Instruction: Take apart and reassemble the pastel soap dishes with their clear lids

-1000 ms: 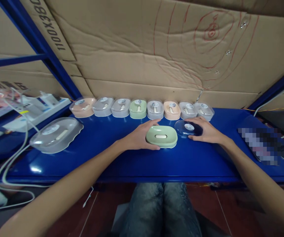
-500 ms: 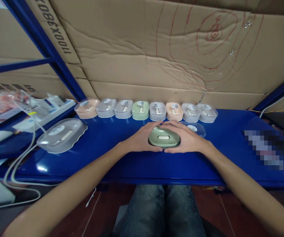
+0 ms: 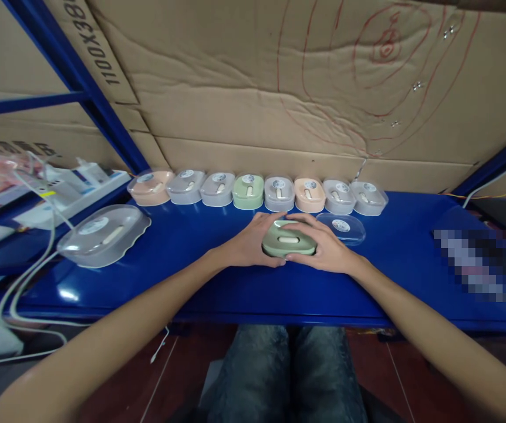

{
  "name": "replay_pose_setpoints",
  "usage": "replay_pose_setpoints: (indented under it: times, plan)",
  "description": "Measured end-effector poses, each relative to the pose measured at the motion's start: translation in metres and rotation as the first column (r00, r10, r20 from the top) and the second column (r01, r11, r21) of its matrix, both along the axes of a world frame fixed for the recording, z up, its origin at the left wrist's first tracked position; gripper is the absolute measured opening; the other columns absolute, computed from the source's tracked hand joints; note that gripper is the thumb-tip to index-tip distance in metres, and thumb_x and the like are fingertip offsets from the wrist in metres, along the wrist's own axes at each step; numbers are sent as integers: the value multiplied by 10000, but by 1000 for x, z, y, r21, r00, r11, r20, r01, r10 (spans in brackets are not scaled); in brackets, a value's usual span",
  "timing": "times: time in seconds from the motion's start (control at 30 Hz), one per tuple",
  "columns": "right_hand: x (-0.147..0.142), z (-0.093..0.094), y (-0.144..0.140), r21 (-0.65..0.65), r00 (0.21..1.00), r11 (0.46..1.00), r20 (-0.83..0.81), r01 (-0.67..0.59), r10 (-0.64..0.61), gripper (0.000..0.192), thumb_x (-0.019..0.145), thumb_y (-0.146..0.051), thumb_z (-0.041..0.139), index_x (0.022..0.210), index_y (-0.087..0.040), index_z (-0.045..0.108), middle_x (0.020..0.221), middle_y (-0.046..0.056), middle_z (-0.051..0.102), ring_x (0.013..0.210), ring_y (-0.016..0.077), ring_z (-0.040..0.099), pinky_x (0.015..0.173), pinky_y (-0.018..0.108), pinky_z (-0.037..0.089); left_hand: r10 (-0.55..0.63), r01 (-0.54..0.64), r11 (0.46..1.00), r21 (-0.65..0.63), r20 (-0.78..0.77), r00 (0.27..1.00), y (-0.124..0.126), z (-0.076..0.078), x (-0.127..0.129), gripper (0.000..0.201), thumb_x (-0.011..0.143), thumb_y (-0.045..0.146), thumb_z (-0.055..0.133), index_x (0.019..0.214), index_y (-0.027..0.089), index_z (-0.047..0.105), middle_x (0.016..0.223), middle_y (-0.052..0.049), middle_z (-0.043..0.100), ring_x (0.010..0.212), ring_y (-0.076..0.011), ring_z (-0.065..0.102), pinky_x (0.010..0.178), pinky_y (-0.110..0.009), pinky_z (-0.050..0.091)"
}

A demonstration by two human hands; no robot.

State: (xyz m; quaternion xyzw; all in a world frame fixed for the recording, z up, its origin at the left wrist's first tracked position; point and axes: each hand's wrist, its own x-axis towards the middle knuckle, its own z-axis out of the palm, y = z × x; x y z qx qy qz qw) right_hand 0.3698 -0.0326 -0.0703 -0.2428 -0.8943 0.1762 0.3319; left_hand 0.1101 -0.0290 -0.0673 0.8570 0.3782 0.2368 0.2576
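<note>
Between my two hands is a glossy green rounded box with a pale oval piece on its upper face (image 3: 279, 241). My left hand (image 3: 250, 244) wraps its left side, fingers over the far edge and thumb at the near edge. My right hand (image 3: 327, 245) grips the right side in the same way. The fingers of both hands come close together at the back. Just behind my right hand, a clear plastic cover with a round sticker (image 3: 345, 229) lies on the blue table (image 3: 235, 294). The underside of the green box is hidden.
Along the back stand several clear-covered boxes, including a green one (image 3: 248, 194) and a peach one (image 3: 309, 195). A larger grey covered box (image 3: 103, 238) sits at left, near white cables (image 3: 50, 247) and a power strip (image 3: 90, 188). A blurred-out item (image 3: 473, 264) lies at right.
The green box is tilted a little differently, and my right-hand fingers have shifted over its top. More of the clear cover shows behind my hand. The whole view has shifted slightly.
</note>
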Motion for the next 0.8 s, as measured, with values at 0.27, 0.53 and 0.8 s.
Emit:
replay_pose_setpoints:
  times: [0.27,0.53,0.8]
  plan:
    - [0,0,3,-12,996,998,-56,63,-64,526,936,-538,842,1384,-304,696,1465,131,630,1368,344,665,1167,586,566,31,-31,999,-21,8,999,-1,4,-2,1236,684,546,947,1714,277,319,1663,-156,497,1476,-446,485,1213,-640,435]
    - [2,2,1,-29,983,991,-127,128,-130,438,939,-534,837,1298,-303,737,1427,120,672,1356,333,672,1160,581,554,48,-46,998,-29,73,996,0,3,-4,1355,646,653,986,1740,317,260,1742,-170,414,1546,-491,438,1246,-699,387]
    - [12,15,11,-112,885,961,-375,253,-277,396,1046,-639,646,1140,-285,796,1249,95,779,1248,320,711,1138,558,554,47,-45,998,-33,55,997,2,2,-4,1405,635,664,1000,1749,265,243,1479,-154,632,1420,-458,536,1228,-661,402]
